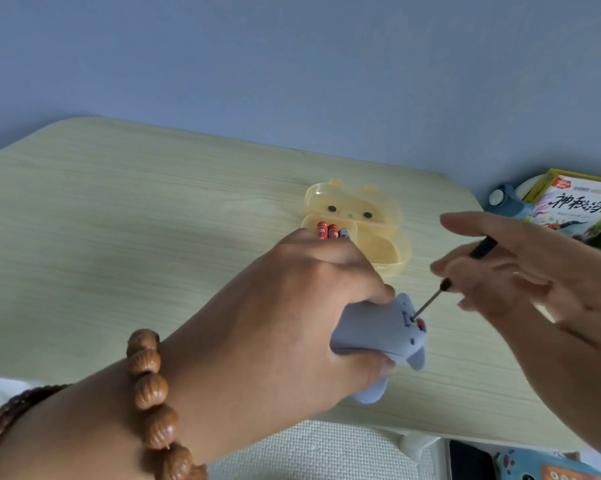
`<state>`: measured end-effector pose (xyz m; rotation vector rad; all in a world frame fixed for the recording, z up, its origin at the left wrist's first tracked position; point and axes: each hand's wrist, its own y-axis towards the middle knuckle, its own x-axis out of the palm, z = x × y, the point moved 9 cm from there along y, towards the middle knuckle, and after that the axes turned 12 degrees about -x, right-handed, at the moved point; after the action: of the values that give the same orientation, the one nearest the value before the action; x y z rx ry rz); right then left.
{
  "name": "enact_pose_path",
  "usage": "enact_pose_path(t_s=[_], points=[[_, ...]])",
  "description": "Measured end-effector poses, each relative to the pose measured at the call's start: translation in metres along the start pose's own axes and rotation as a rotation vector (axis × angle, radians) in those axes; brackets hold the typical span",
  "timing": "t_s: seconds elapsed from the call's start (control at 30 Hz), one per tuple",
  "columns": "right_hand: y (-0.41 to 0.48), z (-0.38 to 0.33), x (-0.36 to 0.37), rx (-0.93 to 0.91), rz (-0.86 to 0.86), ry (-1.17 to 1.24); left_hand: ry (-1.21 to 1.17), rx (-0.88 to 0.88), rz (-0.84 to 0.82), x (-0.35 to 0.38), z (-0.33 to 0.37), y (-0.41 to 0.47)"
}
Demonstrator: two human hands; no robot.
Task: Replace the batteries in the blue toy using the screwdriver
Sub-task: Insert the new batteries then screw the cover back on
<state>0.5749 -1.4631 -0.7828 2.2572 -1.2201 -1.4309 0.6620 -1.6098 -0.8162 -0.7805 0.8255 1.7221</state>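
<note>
a beaded bracelet (150,389) sits on the wrist behind the left grip (302,306). this grip is curled round the toy (378,334), fingers over it and thumb under, and holds it at the near edge of the worktop (119,220); whether the toy touches the worktop i cannot tell. just beyond the left grip's knuckles lies an open yellow case (385,244) with a bear face on its lid. three batteries (328,230) lie side by side in its left compartment, partly hidden by the knuckles. right of the left grip, the screwdriver (442,286) slants down from the right grip (520,271), its tip on the toy beside a small red spot. the right grip pinches the black handle, one finger stretched out above it. beyond the right grip lies a book (576,209).
</note>
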Motion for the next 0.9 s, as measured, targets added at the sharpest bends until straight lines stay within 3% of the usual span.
enact_pose_path(t_s=[0.17, 0.43, 0.63, 0.8, 0.9], points=[[0.015, -0.004, -0.013, -0.113, -0.024, -0.223, -0.037, -0.014, 0.0, 0.0, -0.003, 0.001], [0.013, 0.001, -0.001, -0.123, -0.059, 0.076, -0.099, -0.038, -0.008, -0.003, -0.007, 0.002], [0.018, -0.008, -0.006, -0.218, -0.026, -0.169, -0.11, -0.043, -0.014, -0.002, -0.01, 0.001], [0.02, 0.012, -0.003, -0.134, -0.072, 0.056, -0.136, -0.046, -0.023, -0.003, -0.01, 0.0], [0.021, 0.005, -0.001, -0.109, -0.039, 0.312, -0.133, -0.044, -0.021, -0.002, -0.01, 0.001]])
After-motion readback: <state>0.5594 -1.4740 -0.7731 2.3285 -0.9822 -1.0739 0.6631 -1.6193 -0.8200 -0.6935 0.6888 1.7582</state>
